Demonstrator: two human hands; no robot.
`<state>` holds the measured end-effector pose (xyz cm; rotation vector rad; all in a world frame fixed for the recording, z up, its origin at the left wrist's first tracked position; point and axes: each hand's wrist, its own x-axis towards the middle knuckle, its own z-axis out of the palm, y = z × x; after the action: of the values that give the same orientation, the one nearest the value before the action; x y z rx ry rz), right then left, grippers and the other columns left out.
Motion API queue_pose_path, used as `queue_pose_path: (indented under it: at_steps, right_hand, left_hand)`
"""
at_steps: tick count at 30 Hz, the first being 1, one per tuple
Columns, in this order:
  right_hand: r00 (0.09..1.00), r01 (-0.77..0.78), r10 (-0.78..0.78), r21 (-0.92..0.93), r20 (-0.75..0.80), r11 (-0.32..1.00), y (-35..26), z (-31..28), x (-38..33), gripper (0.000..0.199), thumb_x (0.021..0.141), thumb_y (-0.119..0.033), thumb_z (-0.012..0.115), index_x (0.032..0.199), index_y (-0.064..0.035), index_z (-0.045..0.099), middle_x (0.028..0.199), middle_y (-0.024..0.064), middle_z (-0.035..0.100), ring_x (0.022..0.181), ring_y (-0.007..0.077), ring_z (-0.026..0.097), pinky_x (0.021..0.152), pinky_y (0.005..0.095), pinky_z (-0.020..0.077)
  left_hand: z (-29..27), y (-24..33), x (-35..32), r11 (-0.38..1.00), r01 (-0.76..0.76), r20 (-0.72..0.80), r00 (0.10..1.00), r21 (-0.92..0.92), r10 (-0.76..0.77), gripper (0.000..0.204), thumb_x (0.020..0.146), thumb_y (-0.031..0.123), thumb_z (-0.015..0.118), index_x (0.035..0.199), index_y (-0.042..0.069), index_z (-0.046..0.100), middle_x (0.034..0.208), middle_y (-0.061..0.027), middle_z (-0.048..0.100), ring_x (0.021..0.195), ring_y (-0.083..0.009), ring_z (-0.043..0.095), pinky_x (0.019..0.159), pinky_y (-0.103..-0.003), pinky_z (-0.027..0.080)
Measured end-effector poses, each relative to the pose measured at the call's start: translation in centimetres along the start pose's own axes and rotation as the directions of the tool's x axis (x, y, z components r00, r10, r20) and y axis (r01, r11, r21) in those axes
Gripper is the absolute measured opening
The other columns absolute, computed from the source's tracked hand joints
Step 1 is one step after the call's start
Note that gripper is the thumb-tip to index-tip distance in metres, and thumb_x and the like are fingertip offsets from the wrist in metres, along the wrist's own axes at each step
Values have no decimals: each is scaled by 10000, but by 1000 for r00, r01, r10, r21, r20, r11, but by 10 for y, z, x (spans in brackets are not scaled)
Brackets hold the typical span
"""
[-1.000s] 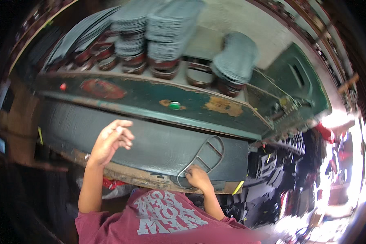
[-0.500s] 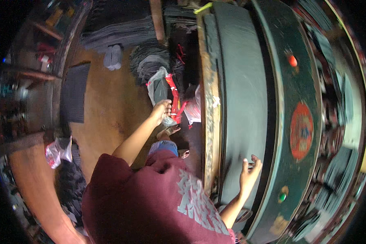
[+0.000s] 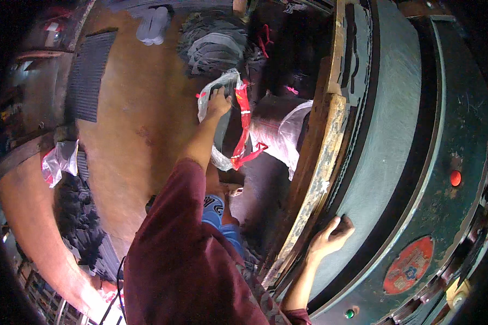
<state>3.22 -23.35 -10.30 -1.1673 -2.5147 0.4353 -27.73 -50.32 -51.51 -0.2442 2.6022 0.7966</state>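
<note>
My left hand (image 3: 219, 102) reaches into the mouth of a clear plastic bag (image 3: 202, 110) with red tape-like trim along its right side. Its fingers lie over the dark grey material (image 3: 223, 129) inside, thumb apart, apparently without gripping; the fingertips are hard to make out. To the right, my right hand (image 3: 331, 238) hovers at or just above the long grey bed (image 3: 387, 127) of a dark green machine. Its fingers are loosely bent and apart, and nothing shows between them. Whether it touches the bed I cannot tell.
Behind the bag lies a heap of dark grey cut pieces (image 3: 214, 51). Pale grey sole-shaped pieces (image 3: 153, 26) and a ribbed dark sheet (image 3: 94, 76) rest on the brown surface. The machine (image 3: 461, 135) carries a red button (image 3: 455, 178). A worn wooden edge (image 3: 309, 203) runs beside its bed.
My left hand has gone from a closed grip at the bag's near end to inside its mouth, fingers looser. The bag's mouth looks wider. The whole view has shifted, the machine appearing farther right.
</note>
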Motion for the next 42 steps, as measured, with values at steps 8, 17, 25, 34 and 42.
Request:
queue_pose_path:
  at_steps: [8, 17, 25, 34, 42]
  right_hand:
    - [998, 31, -29, 36, -48, 999, -8, 2, 2, 315, 1009, -262, 656, 1119, 31, 616, 902, 135, 673, 795, 237, 632, 743, 370, 515]
    - [997, -81, 81, 50, 8, 995, -6, -2, 3, 254, 1003, -257, 647, 1087, -18, 663, 928, 151, 710, 797, 263, 682, 741, 378, 544]
    - [998, -67, 68, 54, -18, 996, -11, -6, 5, 180, 968, -204, 654, 998, -26, 660, 921, 176, 702, 829, 359, 687, 761, 438, 539]
    - [888, 385, -439, 300, 138, 873, -102, 20, -46, 155, 871, -80, 720, 1020, -54, 687, 1050, 161, 632, 1050, 358, 581, 927, 480, 450]
    - [940, 342, -332, 230, -83, 911, -96, 11, -3, 122, 907, -76, 677, 1020, -37, 653, 1050, 168, 589, 1058, 343, 572, 948, 473, 454]
  left_hand:
    - [-30, -11, 16, 988, -142, 249, 961, 68, 121, 688, 838, 273, 774, 1421, 43, 489, 1367, -277, 569, 1309, -415, 550, 1077, -507, 469]
    - [-78, -9, -58, 982, -139, 240, 965, 125, 106, 713, 826, 240, 808, 1430, 11, 506, 1257, -302, 647, 1180, -444, 636, 993, -531, 509]
    - [-138, 8, -184, 938, -331, 222, 912, -103, 346, 404, 835, 257, 810, 1175, 65, 705, 1164, -217, 715, 1104, -411, 675, 951, -472, 522]
    - [-175, 11, -174, 865, -337, 257, 858, -372, 445, 349, 805, 185, 835, 1090, 20, 721, 904, -197, 733, 866, -245, 716, 814, -403, 521]
    - [-101, -21, -44, 927, -144, 233, 944, -346, 233, 640, 837, 354, 834, 1318, -22, 643, 1264, -213, 703, 1193, -315, 672, 1048, -398, 493]
